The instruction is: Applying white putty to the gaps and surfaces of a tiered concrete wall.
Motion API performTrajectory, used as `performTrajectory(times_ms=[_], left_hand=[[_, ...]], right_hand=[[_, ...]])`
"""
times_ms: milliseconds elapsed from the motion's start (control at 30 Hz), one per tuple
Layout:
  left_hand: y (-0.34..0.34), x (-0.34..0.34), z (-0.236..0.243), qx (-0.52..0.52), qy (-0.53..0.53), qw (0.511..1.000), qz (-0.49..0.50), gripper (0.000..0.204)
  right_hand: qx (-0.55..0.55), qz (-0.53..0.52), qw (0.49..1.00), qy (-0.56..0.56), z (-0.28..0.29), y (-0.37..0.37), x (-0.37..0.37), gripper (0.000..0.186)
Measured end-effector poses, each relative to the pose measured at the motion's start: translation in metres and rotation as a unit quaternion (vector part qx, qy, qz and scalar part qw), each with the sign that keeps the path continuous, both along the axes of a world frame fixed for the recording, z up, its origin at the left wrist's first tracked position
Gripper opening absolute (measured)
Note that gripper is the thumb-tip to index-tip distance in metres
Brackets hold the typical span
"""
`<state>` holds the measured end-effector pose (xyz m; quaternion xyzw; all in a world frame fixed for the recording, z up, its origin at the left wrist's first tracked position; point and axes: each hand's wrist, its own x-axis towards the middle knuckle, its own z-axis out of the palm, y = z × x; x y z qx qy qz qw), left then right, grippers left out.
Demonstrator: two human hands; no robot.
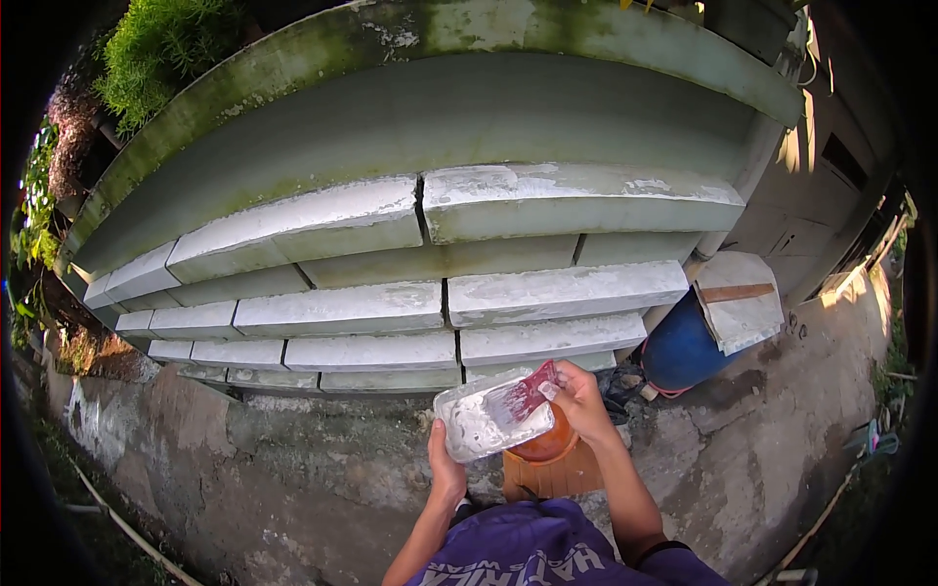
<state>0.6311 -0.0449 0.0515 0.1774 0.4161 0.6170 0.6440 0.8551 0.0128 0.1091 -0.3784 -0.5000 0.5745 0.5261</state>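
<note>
Head view: shallow rectangular tray of white paint at left hand, thumb along edge, other fingers mostly hidden beneath; near level, presumably against spilling. In right hand, fingers narrowed around flat paintbrush by dark red handle, bristles over tray, presumably so drips land inside. Below fingers: orange bucket. Beyond fingers: stepped masonry ledges, patchy white on top, beneath green-stained wall. Right of fingers: blue drum. Underfoot: stained concrete, outdoors, partly sunlit.
</note>
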Motion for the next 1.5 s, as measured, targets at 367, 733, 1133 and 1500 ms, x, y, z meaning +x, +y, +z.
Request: performTrajectory(times_ms=[367, 733, 1133, 1500], left_hand=[[0.000, -0.009, -0.005, 0.016, 0.010, 1.000, 0.000, 0.061], [-0.003, -0.020, -0.012, 0.036, 0.028, 0.999, 0.023, 0.062], [0.021, -0.009, -0.004, 0.049, 0.023, 0.999, -0.005, 0.062], [0.014, -0.020, -0.023, 0.022, 0.011, 1.000, 0.016, 0.055]], right_hand=[[0.006, -0.080, 0.972, 0.220, 0.064, 0.015, 0.002, 0.030], [0.276, -0.244, 0.929, 0.026, 0.208, 0.113, 0.030, 0.022], [0.488, -0.366, 0.615, -0.500, 0.211, 0.180, 0.003, 0.033], [0.489, -0.268, 0.512, -0.653, 0.185, 0.186, 0.016, 0.027]])
